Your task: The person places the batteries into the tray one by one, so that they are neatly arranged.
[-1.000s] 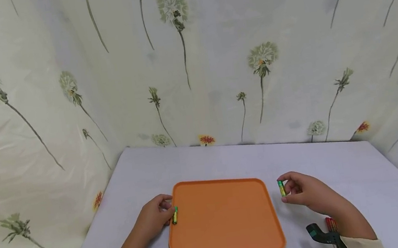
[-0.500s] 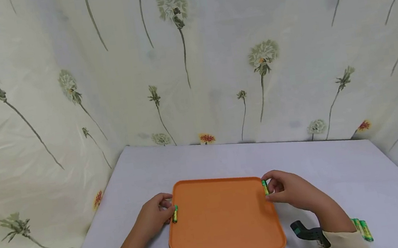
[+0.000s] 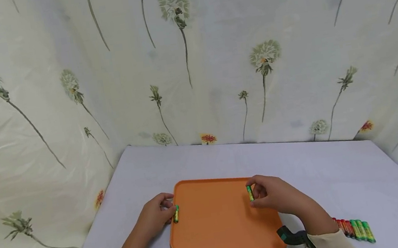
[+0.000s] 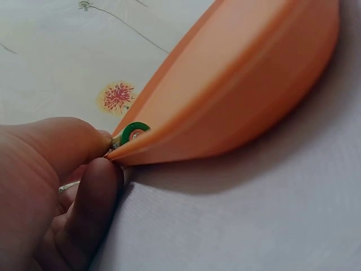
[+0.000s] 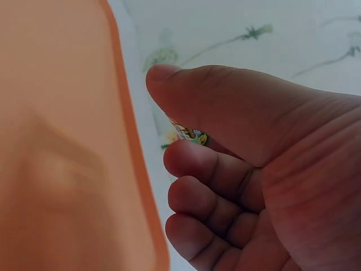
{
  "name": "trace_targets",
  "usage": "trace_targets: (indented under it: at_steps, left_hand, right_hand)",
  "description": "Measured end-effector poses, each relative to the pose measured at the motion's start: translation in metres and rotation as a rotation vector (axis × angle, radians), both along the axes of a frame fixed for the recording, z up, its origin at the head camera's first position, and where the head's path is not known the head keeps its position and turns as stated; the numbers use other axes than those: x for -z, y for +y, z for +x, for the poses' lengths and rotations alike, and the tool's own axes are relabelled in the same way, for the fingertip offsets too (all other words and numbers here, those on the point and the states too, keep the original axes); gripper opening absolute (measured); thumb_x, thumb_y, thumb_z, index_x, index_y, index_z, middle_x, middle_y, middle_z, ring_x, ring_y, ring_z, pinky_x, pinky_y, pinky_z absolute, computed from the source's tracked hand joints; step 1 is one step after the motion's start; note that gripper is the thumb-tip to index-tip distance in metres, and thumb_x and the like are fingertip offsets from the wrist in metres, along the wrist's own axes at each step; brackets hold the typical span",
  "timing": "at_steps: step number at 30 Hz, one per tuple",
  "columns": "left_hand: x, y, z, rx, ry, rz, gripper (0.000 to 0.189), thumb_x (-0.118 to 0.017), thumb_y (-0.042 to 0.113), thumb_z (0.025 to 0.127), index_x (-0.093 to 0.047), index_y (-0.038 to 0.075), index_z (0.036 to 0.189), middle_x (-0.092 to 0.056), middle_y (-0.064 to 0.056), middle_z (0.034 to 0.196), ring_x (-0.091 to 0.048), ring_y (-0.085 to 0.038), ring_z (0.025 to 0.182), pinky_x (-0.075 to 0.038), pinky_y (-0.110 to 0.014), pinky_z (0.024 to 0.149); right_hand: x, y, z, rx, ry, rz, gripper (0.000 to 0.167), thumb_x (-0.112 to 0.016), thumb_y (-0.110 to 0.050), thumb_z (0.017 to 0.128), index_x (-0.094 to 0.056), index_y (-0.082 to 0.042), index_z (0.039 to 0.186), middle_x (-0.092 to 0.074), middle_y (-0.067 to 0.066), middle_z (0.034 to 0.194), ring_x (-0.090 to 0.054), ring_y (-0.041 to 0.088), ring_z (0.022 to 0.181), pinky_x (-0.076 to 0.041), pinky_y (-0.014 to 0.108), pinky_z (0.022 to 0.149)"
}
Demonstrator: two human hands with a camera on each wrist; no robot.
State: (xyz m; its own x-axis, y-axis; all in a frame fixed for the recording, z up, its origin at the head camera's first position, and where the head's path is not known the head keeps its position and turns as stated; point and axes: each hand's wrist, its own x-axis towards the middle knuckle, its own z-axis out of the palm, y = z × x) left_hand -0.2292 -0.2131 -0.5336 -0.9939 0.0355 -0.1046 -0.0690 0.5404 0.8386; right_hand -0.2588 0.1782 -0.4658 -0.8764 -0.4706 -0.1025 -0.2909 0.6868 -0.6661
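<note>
Evidently, progress is partial: one green battery (image 3: 176,214) sits inside the orange tray (image 3: 219,222) against its left rim, where the left hand (image 3: 154,213) has its fingers clamped on that rim, possibly the battery too. The right hand (image 3: 277,191) pinches a second green battery (image 3: 250,193) above the tray's right part. Judged outstanding: its placement, and the battery row (image 3: 354,229) at near right on the counter (image 3: 151,159).
</note>
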Motion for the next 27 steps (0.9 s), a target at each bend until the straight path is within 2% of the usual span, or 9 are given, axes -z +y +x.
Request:
trace_targets:
  at_steps: [9,14,20,27]
  left_hand:
    - [0.0,0.001,0.001,0.006,-0.009,-0.014,0.039,-0.075,0.022,0.098,-0.065,0.013,0.134,-0.066,0.001,0.099,-0.064,-0.013,0.07,-0.054,-0.029,0.062]
    - [-0.002,0.0,0.001,0.001,0.007,-0.031,0.038,-0.075,0.022,0.097,-0.065,0.013,0.133,-0.066,0.002,0.099,-0.064,-0.013,0.07,-0.054,-0.028,0.061]
    - [-0.003,0.0,0.001,-0.004,0.024,-0.019,0.038,-0.075,0.02,0.097,-0.065,0.012,0.133,-0.066,0.001,0.097,-0.064,-0.013,0.069,-0.054,-0.028,0.061]
    - [-0.002,0.002,0.002,0.0,0.002,-0.007,0.038,-0.074,0.019,0.098,-0.065,0.012,0.134,-0.066,0.0,0.098,-0.064,-0.012,0.071,-0.055,-0.029,0.063]
  right_hand:
    - [0.005,-0.024,-0.001,-0.056,-0.013,-0.043,0.051,-0.085,-0.024,0.089,-0.063,-0.008,0.132,-0.064,-0.004,0.091,-0.061,0.016,0.082,-0.053,0.029,0.07]
    - [0.009,-0.044,-0.002,-0.091,0.021,-0.06,0.049,-0.085,-0.024,0.089,-0.064,-0.01,0.131,-0.065,-0.007,0.091,-0.062,0.014,0.081,-0.055,0.029,0.07]
    - [0.009,-0.065,-0.005,-0.125,0.04,-0.039,0.047,-0.086,-0.026,0.089,-0.065,-0.012,0.128,-0.065,-0.008,0.091,-0.062,0.013,0.081,-0.054,0.03,0.07]
    - [0.016,-0.084,-0.006,-0.174,0.014,0.02,0.048,-0.086,-0.029,0.088,-0.066,-0.012,0.128,-0.065,-0.009,0.091,-0.061,0.012,0.082,-0.053,0.032,0.073]
